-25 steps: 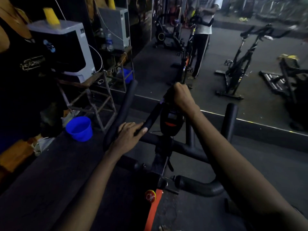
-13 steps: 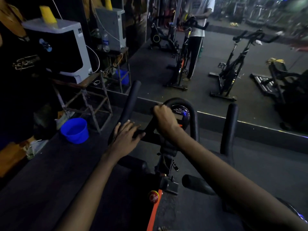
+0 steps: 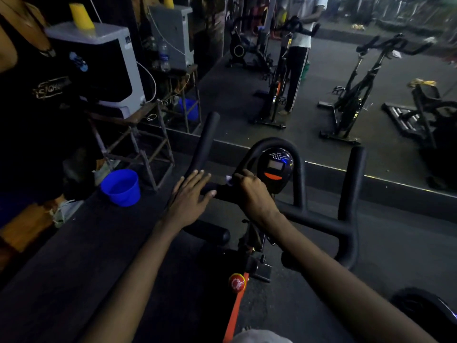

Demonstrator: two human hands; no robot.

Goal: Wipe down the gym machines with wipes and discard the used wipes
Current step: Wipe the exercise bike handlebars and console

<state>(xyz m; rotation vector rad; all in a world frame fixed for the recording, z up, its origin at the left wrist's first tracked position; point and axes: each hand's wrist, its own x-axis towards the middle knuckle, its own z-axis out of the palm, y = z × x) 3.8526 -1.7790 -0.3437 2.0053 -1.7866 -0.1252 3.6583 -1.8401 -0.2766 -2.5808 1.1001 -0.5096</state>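
**Observer:** Where is the wipe?

**Operator:** In my right hand [image 3: 254, 194]. A small pale corner of the wipe [image 3: 228, 180] shows at the thumb side of the fist; the rest is hidden. My fingers are curled over the crossbar of the black handlebar [image 3: 319, 219], just left of the console [image 3: 274, 167], holding the wipe against the bar.

**Observer:** And the other hand?

**Operator:** My left hand [image 3: 190, 196] lies flat on the handlebar at the foot of its left horn [image 3: 205, 142]. The fingers are straight and slightly spread, holding nothing. The two hands are near each other but apart.

**Observer:** Surroundings?

**Operator:** Below the console there is a red knob [image 3: 237, 282] on the orange frame [image 3: 235, 315]. On the floor to the left, a blue bucket [image 3: 121, 186] stands beside a metal stand [image 3: 141, 112]. The stand bears a grey-and-black appliance [image 3: 103, 68] with a yellow cup [image 3: 81, 16] on top. Ahead, a mirror [image 3: 235, 90] reflects further exercise bikes and a standing person.
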